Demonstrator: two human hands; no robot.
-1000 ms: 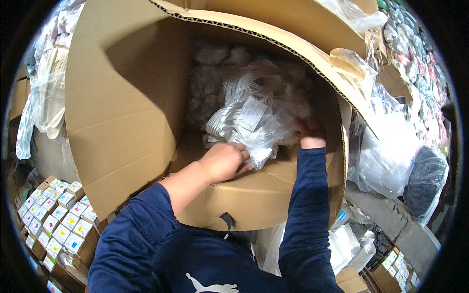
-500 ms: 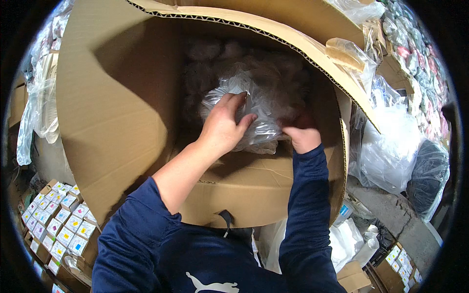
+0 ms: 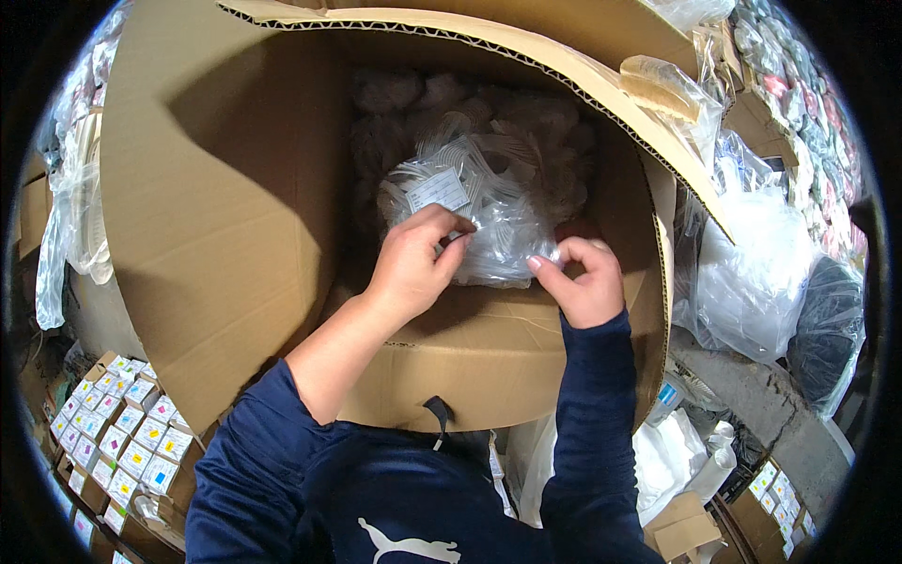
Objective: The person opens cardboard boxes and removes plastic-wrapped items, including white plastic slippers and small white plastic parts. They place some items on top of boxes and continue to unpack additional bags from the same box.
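Observation:
A clear plastic bag (image 3: 512,230) holding coiled whitish cords or strips lies inside a large open cardboard box (image 3: 225,216). On the bag's upper left is a white printed label (image 3: 438,191). My left hand (image 3: 412,261) pinches the film at the bag's near side, just below the label. With thumb and fingers, my right hand (image 3: 587,282) grips the bag's right near corner. Behind it, in the box's shadow, sit several similar rounded bags (image 3: 390,91); what they contain is too dark to make out.
Raised box flaps (image 3: 564,70) curve over the far side. Stacked small white cartons (image 3: 127,437) stand at lower left. To the right are a big white plastic bag (image 3: 752,273) and a dark wrapped bundle (image 3: 825,343). Many bagged goods (image 3: 799,113) are piled at upper right.
My right hand has come up from beside the bag to its near corner. My left hand has slid lower, uncovering the label. The bag looks flatter and more spread out.

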